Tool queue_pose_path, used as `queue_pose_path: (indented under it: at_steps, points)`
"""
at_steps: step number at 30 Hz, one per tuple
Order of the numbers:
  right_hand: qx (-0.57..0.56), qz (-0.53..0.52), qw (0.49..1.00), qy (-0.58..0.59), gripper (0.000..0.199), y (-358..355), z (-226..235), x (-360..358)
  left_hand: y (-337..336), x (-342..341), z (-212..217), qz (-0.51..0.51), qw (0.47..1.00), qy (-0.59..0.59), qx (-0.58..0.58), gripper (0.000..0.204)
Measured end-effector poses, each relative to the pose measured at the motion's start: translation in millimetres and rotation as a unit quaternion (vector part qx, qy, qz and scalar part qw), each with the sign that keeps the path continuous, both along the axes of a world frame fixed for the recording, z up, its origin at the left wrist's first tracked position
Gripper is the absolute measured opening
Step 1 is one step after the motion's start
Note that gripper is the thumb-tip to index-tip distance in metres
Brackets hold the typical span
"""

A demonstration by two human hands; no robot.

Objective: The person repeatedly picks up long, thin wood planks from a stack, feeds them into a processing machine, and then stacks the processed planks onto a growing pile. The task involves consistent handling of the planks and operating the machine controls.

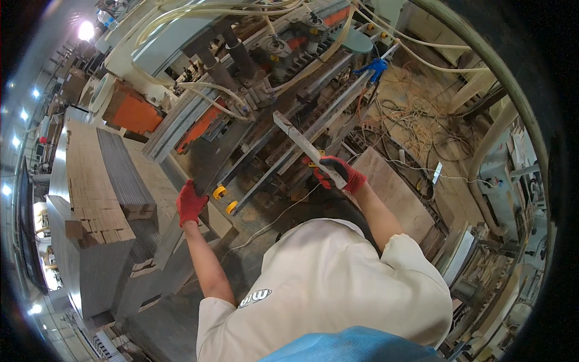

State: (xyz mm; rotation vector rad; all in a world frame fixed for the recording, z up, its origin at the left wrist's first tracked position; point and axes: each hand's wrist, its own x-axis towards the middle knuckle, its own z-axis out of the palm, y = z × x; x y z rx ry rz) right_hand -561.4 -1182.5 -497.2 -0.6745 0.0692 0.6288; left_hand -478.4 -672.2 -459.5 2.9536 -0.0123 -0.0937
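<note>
My right hand (351, 176), in a red glove, is closed around the near end of a narrow, pale grey wooden strip (297, 140). The strip slants up and to the left, over the metal rails of the machine. My left hand (192, 204), also red-gloved, is held out on the left with nothing in it and the thumb apart from the fingers. Close to it are two yellow end pieces (219, 192) on the long metal rails (274, 172). The palm side of the left hand is hidden.
Tall stacks of boards (99, 199) stand at left. Ahead is a machine with metal cylinders (238, 51), pale hoses (199, 9) and orange panels (196, 130). A blue nozzle-like piece (377, 69) sits on a rail. Tangled cables (416, 114) and a flat board (392, 190) lie at right.
</note>
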Motion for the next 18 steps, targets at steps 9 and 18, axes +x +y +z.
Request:
queue_pose_path:
  at_steps: [9, 18]
  points:
    - [-0.055, 0.014, 0.997, -0.057, 0.057, -1, -5, 0, -6, -2, -2, 0.005, 1.0, 0.003, 0.03, 0.085]
    - [-0.046, 0.013, 0.997, -0.056, 0.057, 1, -6, 2, -13, -5, -18, -0.005, 1.0, -0.015, 0.014, 0.077]
